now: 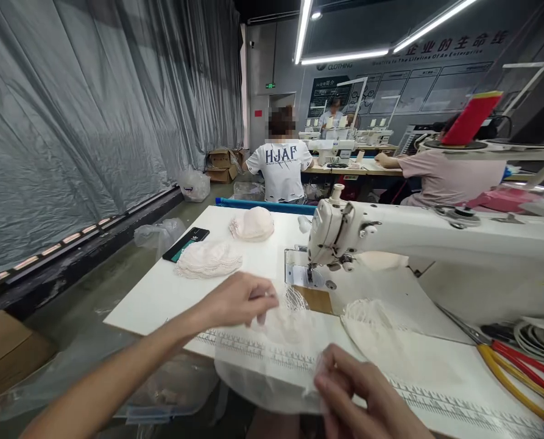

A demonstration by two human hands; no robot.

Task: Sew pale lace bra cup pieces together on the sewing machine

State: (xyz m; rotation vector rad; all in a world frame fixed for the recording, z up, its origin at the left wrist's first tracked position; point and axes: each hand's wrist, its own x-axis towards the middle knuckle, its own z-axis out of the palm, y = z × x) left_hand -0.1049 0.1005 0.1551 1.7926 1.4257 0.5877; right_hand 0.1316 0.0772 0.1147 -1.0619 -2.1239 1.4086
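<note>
A sheer white fabric piece [272, 381] hangs over the table's front edge and lies partly across the printed ruler strip. My left hand [242, 299] pinches at its upper left side, with the fingertips slightly blurred. At the lower right edge of the same fabric, my right hand [358, 393] is closed with thumb and fingers together. Just beyond the hands stands the white sewing machine [335, 235], its presser foot over the metal needle plate [301, 274]. A stack of cream fabric pieces [372, 329] with stringy edges rests to the right of the held piece.
Two more fabric piles [208, 259] [253, 224] lie on the left of the white table [162, 305], beside a dark phone [184, 244]. Scissors [504, 366] with yellow and red handles lie at right. Co-workers [281, 164] sit at machines ahead. A cardboard box [11, 353] stands low left.
</note>
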